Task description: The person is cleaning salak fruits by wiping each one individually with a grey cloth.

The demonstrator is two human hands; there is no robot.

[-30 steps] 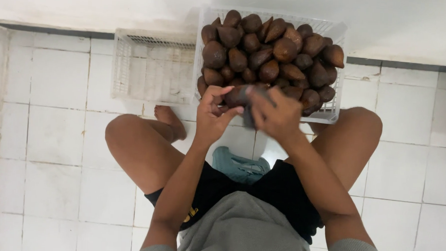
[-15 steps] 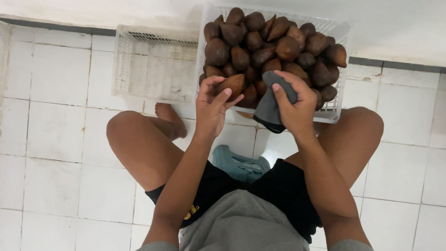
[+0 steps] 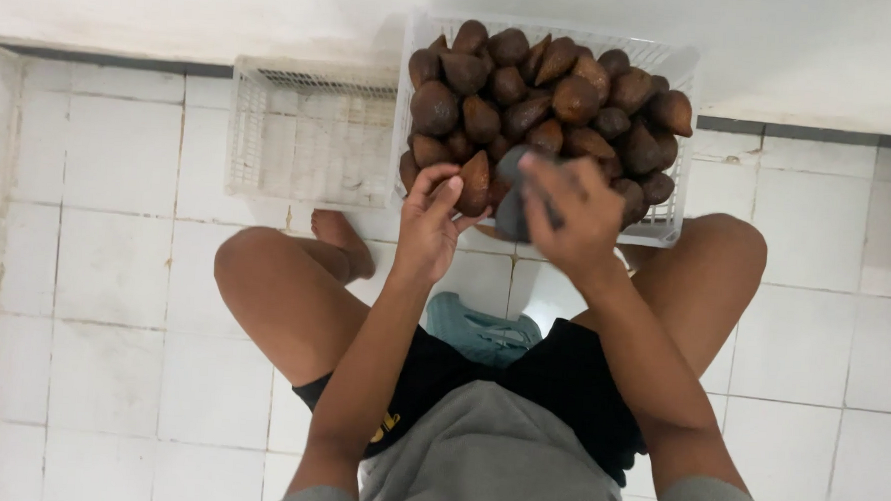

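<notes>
White tiled floor (image 3: 119, 156), bare leftward; left hand (image 3: 428, 230) fingers pinching brown fruit (image 3: 475, 182), right hand (image 3: 567, 221) gripping grey cloth (image 3: 512, 208).

White tiled floor (image 3: 114, 266) with dark grout lines, 2 white plastic baskets stood on it by the wall, 1 empty basket (image 3: 305, 134), 1 heaped basket (image 3: 667, 225) of brown scaly fruit (image 3: 572, 98), bare foot (image 3: 341, 238) rested on tiles.

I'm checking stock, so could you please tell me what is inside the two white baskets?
The right basket is heaped with brown scaly fruit; what lies beneath the top layer is covered. The left basket shows only its bare mesh bottom, apart from a few small specks.
</notes>
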